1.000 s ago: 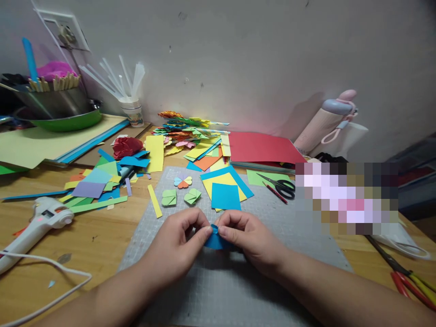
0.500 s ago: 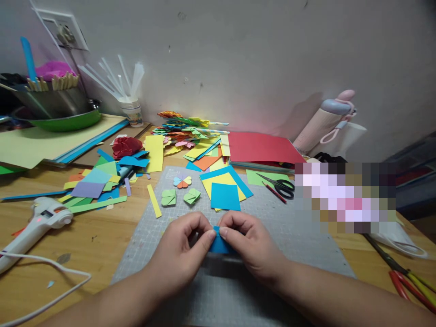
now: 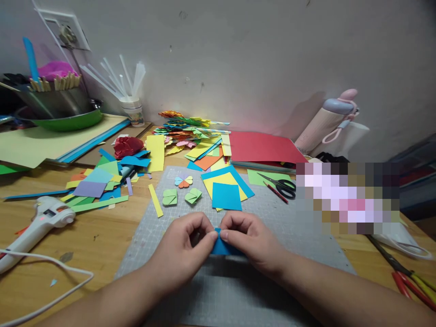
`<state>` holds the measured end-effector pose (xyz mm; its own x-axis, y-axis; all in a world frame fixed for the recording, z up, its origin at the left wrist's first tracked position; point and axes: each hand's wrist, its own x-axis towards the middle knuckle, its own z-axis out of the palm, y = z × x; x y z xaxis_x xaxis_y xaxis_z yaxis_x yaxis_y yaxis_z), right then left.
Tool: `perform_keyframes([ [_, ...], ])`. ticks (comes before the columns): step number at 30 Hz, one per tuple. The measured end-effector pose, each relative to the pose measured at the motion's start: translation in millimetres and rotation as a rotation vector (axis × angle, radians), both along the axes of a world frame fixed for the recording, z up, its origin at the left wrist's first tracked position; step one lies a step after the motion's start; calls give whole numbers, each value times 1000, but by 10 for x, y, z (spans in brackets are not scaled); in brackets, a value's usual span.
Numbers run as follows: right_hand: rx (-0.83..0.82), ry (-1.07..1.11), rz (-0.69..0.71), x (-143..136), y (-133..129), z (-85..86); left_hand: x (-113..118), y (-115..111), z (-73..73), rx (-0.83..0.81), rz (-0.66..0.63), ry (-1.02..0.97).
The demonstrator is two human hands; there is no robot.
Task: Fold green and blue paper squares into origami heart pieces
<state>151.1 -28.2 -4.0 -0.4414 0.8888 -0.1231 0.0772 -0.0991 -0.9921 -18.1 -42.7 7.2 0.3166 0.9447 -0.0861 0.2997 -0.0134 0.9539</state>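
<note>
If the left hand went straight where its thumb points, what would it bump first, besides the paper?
Probably the right hand, pinching the same blue paper close beside the left hand, though depth is unclear.

Wood tbl (image 3: 102,240) w/ gray cutting mat (image 3: 200,295), white glue gun (image 3: 37,227) at L, asst. paper scraps (image 3: 90,188) behind gun

The left arm (image 3: 126,286) is bare and slants up from the bottom left. The right arm (image 3: 327,277) is bare too and slants in from the bottom right. The left hand (image 3: 185,243) and right hand (image 3: 254,240) sit close together. Their fingers (image 3: 200,220) curl in, both thumbs (image 3: 207,240) point at each other, and each hand makes a pinch.
</note>
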Motion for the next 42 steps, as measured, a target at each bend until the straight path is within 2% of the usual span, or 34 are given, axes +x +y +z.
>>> perform_keyframes([
  [4, 41, -26, 11, 11, 9, 5, -3, 0, 10, 16, 3, 49],
  [10, -143, 154, -48, 11, 25, -25, -77, 51, 33, 38, 199, -9],
  [16, -39, 70, -48, 2, -6, -2, -83, 93, 20, -68, 102, -124],
  [22, -53, 77, -36, 10, -6, -26, -76, 96, 7, -84, 55, -115],
  [26, -61, 81, -32, 11, 5, -11, -67, 79, 11, -151, 10, -167],
  [31, -40, 45, -64, 9, 10, 2, -54, 91, -2, -87, 39, -111],
  [36, 10, 30, -114, 14, -1, -23, -59, 93, 2, -141, 65, -101],
  [42, 16, 41, -75, 15, -10, -31, -72, 84, 37, -94, 75, -39],
])
